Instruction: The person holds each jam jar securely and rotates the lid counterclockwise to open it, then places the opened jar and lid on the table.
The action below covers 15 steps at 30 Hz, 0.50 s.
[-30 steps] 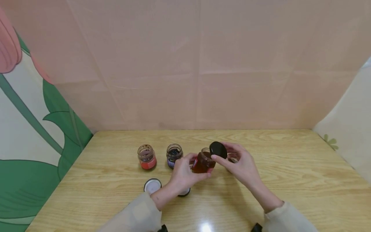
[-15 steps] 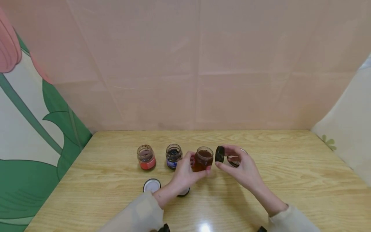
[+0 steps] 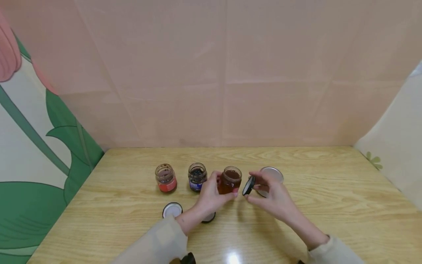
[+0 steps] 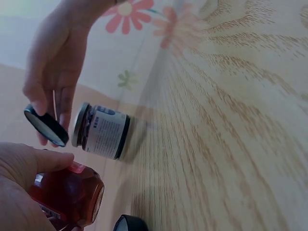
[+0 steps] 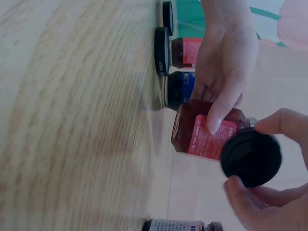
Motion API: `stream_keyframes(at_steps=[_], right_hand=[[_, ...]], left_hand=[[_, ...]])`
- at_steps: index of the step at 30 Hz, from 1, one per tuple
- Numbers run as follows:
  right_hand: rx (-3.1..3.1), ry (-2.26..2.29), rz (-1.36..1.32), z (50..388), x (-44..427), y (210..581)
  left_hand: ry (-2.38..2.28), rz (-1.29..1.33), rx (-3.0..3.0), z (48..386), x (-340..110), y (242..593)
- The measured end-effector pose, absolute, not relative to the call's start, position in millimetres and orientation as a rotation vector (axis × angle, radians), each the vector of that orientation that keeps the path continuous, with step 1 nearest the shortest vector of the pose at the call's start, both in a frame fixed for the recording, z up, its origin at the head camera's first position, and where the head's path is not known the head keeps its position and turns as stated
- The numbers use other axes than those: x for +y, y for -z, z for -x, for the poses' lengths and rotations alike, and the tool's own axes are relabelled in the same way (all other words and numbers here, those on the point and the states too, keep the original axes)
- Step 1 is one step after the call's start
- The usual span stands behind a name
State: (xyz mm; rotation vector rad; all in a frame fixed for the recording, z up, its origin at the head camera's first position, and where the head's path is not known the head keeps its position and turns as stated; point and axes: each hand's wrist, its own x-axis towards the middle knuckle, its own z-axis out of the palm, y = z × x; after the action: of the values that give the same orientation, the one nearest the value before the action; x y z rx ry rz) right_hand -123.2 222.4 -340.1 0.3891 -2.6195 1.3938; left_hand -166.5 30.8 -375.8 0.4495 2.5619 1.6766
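Jar (image 3: pixel 230 179) gripped by left hand (image 3: pixel 211 196), lower middle of frame; right hand (image 3: pixel 274 195), apart, pinches tilted lid (image 3: pixel 248 186).

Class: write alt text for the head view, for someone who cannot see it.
A left hand grips an open jar above a wooden table; the right hand pinches a black lid beside it. Further left stand a red-labelled jar and a blue-labelled jar, two lids nearer the viewer; a silver-lidded jar stands behind the right hand.
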Motion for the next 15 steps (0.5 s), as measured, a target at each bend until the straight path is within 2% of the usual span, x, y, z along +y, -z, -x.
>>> stream_keyframes(at_steps=[15], right_hand=[[-2.788,-1.374,-0.394,118.2,221.1,346.7]], left_hand=[[-1.648,-0.385,2.580,169.8,39.9,379.0]])
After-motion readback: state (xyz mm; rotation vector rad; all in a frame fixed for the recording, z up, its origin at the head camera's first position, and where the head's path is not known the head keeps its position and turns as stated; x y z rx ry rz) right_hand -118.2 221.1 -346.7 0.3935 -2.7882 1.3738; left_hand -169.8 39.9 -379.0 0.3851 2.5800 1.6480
